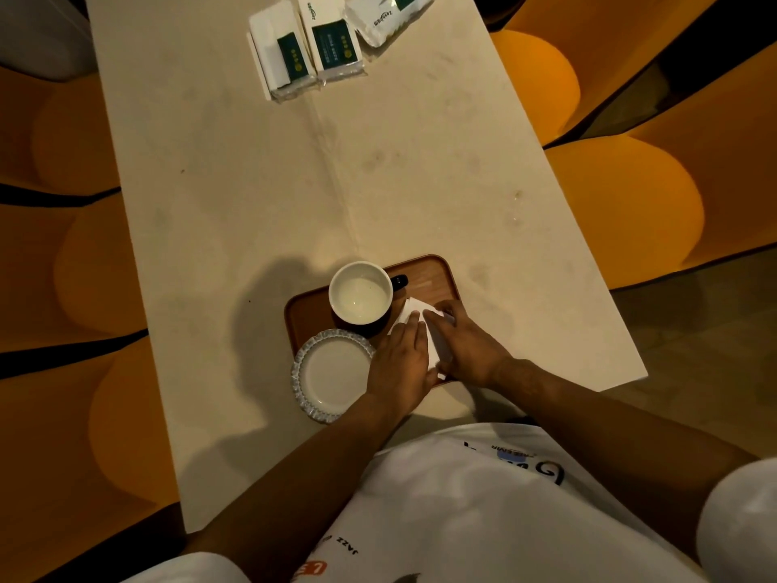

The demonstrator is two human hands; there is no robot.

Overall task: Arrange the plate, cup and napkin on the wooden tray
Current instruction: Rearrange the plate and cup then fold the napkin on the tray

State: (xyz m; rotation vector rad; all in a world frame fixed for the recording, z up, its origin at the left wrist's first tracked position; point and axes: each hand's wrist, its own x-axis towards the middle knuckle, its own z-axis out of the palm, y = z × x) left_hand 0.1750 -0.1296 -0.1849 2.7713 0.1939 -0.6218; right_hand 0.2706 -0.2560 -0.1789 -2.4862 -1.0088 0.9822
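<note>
A wooden tray [433, 273] lies near the table's front edge. On its far left part stands a dark cup [360, 297] with a white inside, handle pointing right. A white plate [332, 374] with a patterned rim sits at the tray's near left corner, overhanging it. A white napkin [414, 311] lies on the tray's right part. My left hand [399, 368] and my right hand [466, 345] both press flat on the napkin and hide most of it.
Three white tissue packs [311, 40] with green labels lie at the far end of the pale table [294, 183]. Orange padded seats [622, 204] flank the table on both sides.
</note>
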